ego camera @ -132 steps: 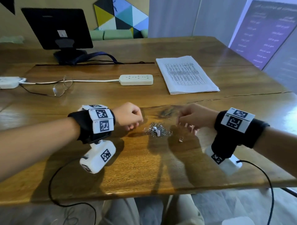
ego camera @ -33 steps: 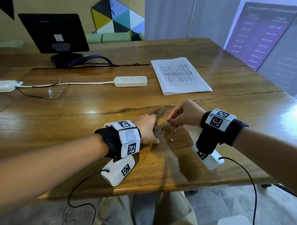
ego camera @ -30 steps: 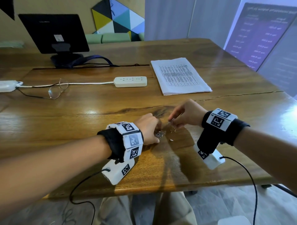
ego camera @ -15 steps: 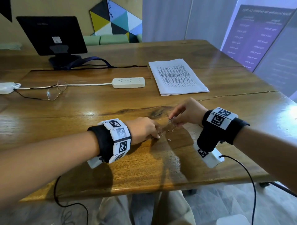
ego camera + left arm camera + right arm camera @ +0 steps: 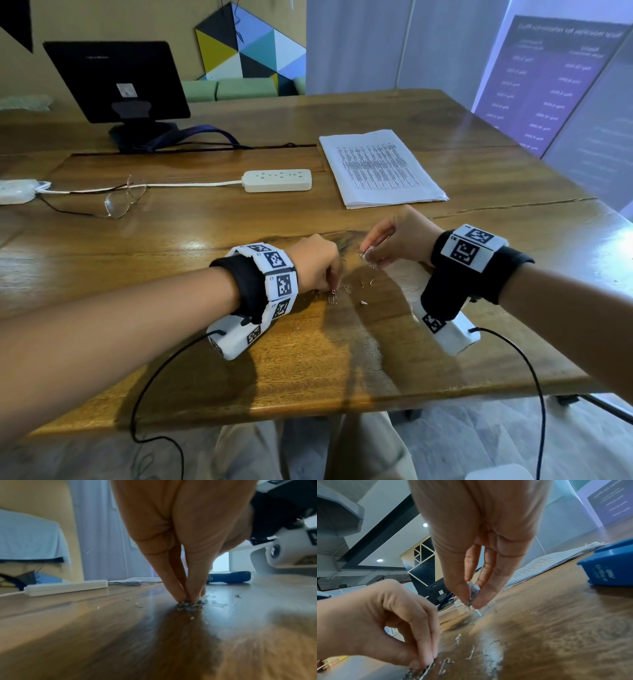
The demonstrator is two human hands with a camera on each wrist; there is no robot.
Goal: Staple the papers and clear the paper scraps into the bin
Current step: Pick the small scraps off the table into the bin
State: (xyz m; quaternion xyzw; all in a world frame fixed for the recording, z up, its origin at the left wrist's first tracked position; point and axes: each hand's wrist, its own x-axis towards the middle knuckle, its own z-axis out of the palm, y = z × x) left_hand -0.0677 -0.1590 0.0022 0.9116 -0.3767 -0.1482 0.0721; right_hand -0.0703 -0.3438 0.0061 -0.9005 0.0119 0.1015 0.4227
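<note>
Head view: just nearer than the paper stack (image 5: 380, 168), left hand (image 5: 317, 262) pinches silvery staples (image 5: 332, 296) on the table (image 5: 308, 359); right hand (image 5: 400, 236) pinches a scrap clump (image 5: 364, 254).

Left wrist: fingertips (image 5: 180, 597) clamp a grey tangled pile (image 5: 189, 605).

Right wrist: fingertips (image 5: 477, 603) squeeze whitish, wiry scraps (image 5: 473, 592), beside the blue stapler (image 5: 611, 566).

From my head view, the left hand (image 5: 317, 262) hides its own fingertips and most of the clump of staples (image 5: 189, 605) it pinches. The right wrist picture crops the blue stapler (image 5: 611, 566) at its right edge. Motion blur smears the loose scraps (image 5: 471, 654) on the surface (image 5: 308, 359), so I cannot tell staple from paper.
</note>
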